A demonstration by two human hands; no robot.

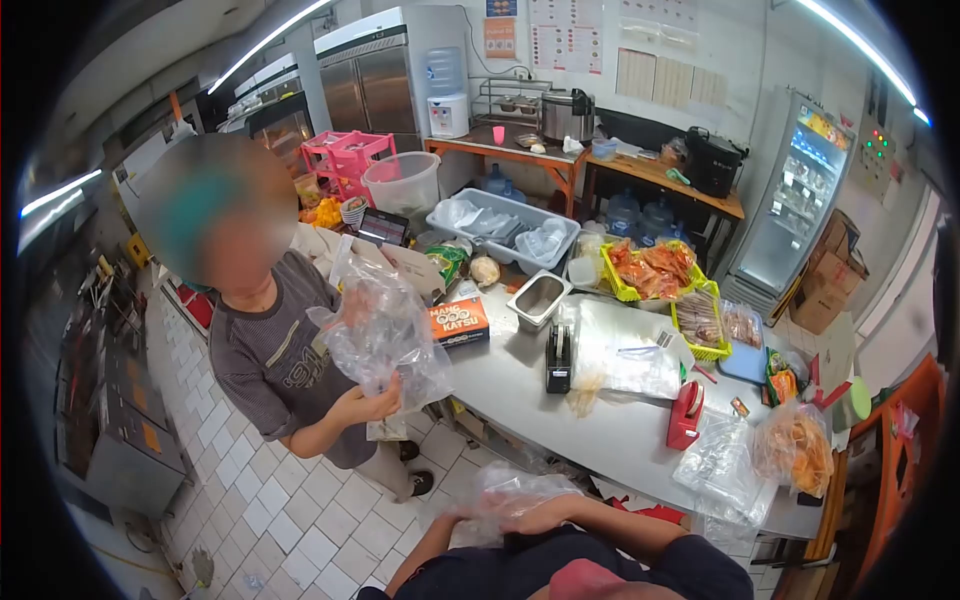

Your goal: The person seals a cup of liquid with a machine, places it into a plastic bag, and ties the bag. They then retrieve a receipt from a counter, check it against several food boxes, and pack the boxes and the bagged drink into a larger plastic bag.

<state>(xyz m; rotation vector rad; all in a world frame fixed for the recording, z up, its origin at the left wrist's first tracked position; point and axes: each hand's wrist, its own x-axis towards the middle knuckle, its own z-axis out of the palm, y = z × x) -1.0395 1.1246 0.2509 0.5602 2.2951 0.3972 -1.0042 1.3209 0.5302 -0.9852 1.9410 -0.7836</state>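
Note:
A crumpled clear plastic bag (500, 492) is held low in front of my body, off the table. My right hand (543, 513) has its fingers closed on the bag's near side. My left hand (456, 522) is at the bag's left edge, its fingers mostly covered by the plastic; it appears to grip the bag too. What the bag contains, if anything, I cannot make out. Across from me on the left, a person (285, 350) in a grey shirt holds another large clear plastic bag (385, 325).
The steel table (500, 390) bears a black tape dispenser (559, 358), a red tape dispenser (686, 415), a stack of clear bags (630, 345), a metal container (538, 300), an orange box (459, 321) and yellow baskets (650, 270) of packed food. A bag of orange food (795, 448) lies at right.

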